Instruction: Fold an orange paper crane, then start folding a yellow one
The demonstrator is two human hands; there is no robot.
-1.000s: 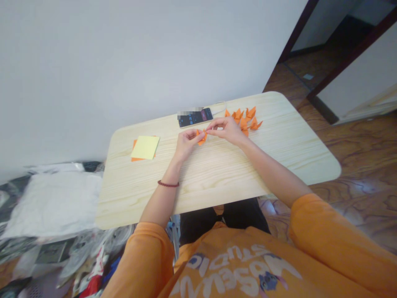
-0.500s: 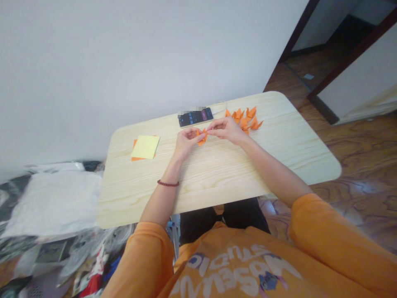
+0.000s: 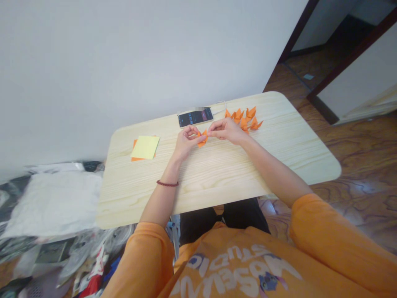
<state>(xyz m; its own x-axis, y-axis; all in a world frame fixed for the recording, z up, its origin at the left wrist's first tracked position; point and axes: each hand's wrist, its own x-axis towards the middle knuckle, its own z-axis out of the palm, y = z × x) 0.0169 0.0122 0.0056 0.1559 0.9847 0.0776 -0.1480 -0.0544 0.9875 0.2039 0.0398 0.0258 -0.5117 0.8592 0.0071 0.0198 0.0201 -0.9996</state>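
Observation:
An orange origami crane [image 3: 203,139] is held low over the middle of the table between my two hands. My left hand [image 3: 186,141] pinches its left side between thumb and fingers. From the other side, my right hand [image 3: 227,130] has its thumb and fingertips closed at the crane's right tip. The fingers partly cover the folded paper. Just beyond my right hand lies a group of several orange origami cranes [image 3: 244,122], some of them partly hidden by that hand.
A phone [image 3: 195,117] showing a timer lies at the table's [image 3: 217,178] back edge, with a white cable [image 3: 221,108] beside it. At the left are yellow paper squares [image 3: 145,147] over orange ones. A wall rises behind; bags and clutter cover the floor at left.
Both hands stay nearly in place. The crane between them has shifted and turned very slightly, and shows a little more of its right side.

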